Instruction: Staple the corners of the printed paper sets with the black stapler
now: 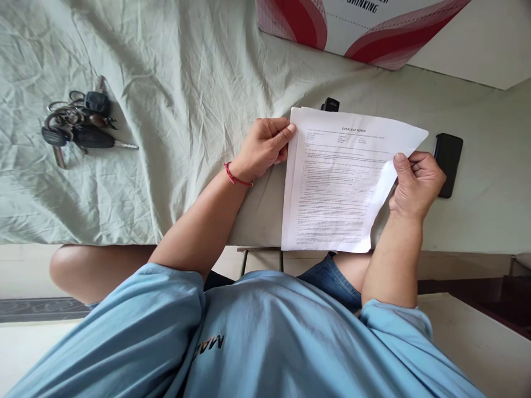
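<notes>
A printed sheet [338, 182] headed "OVERLEAF NOTES" is held just above the near edge of the table, its long axis running near to far with the heading at the far end. The left hand [262, 146] pinches its left edge; the right hand [416, 182] grips the right edge, curling it. The pale green cloth [174, 83] is creased. Far left lies a bunch of keys [78, 127]; a black phone [448, 163] lies right; a red-and-white box [352, 27] reads "DRINKING".
</notes>
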The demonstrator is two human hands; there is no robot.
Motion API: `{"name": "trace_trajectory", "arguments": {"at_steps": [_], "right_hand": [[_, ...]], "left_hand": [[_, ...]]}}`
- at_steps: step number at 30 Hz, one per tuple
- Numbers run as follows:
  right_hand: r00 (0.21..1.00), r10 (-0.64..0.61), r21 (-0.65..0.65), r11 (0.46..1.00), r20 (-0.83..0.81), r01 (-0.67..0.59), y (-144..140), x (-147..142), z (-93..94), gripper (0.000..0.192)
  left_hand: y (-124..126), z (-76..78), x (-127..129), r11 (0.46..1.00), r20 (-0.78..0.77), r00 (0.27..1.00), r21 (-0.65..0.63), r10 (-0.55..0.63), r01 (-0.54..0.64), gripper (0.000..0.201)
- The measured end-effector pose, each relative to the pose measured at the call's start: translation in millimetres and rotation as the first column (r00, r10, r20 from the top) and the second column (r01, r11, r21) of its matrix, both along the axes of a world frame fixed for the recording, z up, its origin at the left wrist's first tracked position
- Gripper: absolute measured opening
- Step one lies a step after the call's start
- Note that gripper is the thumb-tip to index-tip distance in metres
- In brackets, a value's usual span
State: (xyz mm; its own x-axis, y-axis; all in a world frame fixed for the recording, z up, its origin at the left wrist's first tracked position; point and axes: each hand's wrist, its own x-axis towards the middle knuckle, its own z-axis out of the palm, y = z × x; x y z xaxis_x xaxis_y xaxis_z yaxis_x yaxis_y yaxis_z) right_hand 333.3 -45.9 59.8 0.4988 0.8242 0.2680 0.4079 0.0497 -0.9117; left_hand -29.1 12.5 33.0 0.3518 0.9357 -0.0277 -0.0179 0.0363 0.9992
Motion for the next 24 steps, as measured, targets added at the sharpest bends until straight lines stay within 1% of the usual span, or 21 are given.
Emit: {"name": "trace_trajectory", "arguments": {"at_steps": [3,5,10,13,18,21,24], "right_hand": [[0.999,0.027,0.02,0.999,-0.032,-0.027,-0.1,-3.4,-1.7,0.06],[0.999,0.04,0.035,0.999,-0.034,-0.039,0.2,-3.7,-5.0,0.061],[0.997,0.069,0.023,0.997,0.03,-0.069,2.2,2.5,-17.9,0.071],[0.997,0.061,0.016,0.998,0.051,-0.062,2.8,5.2,-21.9,0.077],[0.996,0.075,0.024,0.997,0.044,-0.076,1.9,1.5,-17.7,0.079],[0.996,0.088,0.028,0.996,0.01,-0.088,0.6,-1.8,-14.1,0.075],[0.994,0.108,0.008,0.994,-0.016,-0.108,-0.4,-0.8,-15.8,0.071]], "left_hand": [[-0.6,1.8,0.2,1.0,-0.012,1.0,0.0,-0.003,0.003,0.085],[-1.1,3.0,0.6,1.0,0.007,1.0,-0.006,-0.002,0.002,0.086],[1.1,-0.8,2.5,1.0,0.082,0.997,-0.011,-0.006,0.007,0.087],[2.9,-4.7,3.2,1.0,0.117,0.993,-0.001,-0.021,0.021,0.086],[2.8,-5.3,2.7,0.999,0.107,0.994,0.025,-0.027,0.024,0.083],[2.3,-3.5,2.6,0.999,0.101,0.994,0.03,-0.033,0.03,0.083],[1.7,-1.9,2.7,0.998,0.073,0.997,0.053,-0.029,0.025,0.085]]}}
